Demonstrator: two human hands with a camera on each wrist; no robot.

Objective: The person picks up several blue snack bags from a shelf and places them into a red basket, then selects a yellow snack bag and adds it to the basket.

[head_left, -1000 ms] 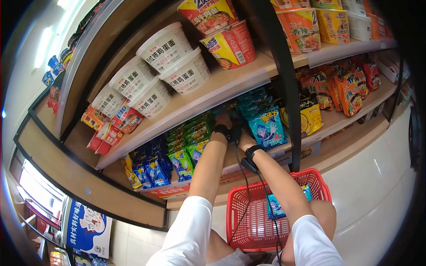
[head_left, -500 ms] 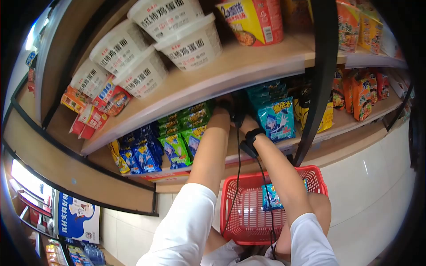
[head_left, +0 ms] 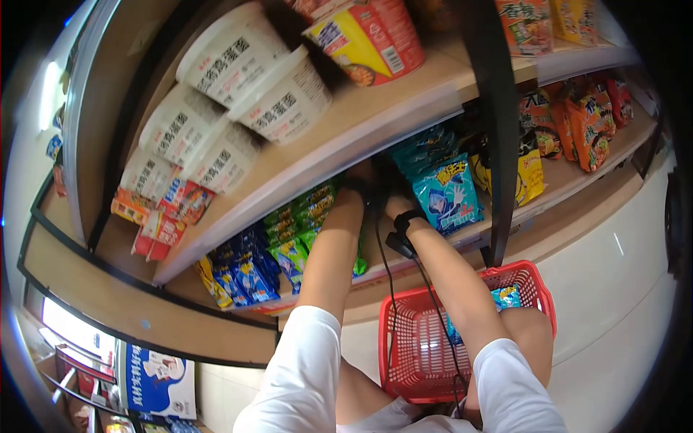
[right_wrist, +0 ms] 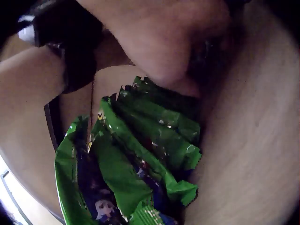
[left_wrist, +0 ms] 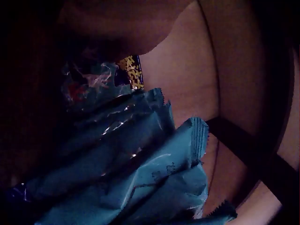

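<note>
In the head view, both hands reach into the shadowed lower shelf between green packets (head_left: 292,254) and teal packets (head_left: 446,193). My left hand (head_left: 359,173) is dark and blurred; the left wrist view shows part of it (left_wrist: 126,23) above a row of teal packets (left_wrist: 140,173). Just beside it, my right hand (head_left: 395,205) is largely hidden. In the right wrist view this hand (right_wrist: 164,44) lies at the upper end of leaning green packets (right_wrist: 124,173), its fingers lost in shadow. Whether either hand grips anything cannot be seen.
A red basket (head_left: 388,339) with teal packets inside stands below the right forearm. White noodle tubs (head_left: 285,105) line the shelf above. A black upright post (head_left: 498,123) rises right of the teal packets. Blue packets (head_left: 253,278) sit at the left, yellow ones (head_left: 529,177) beyond the post.
The head view has shifted and tilted, moving shelves and basket in the picture. Both hands stay deep in the lower shelf; no packet has visibly come out.
</note>
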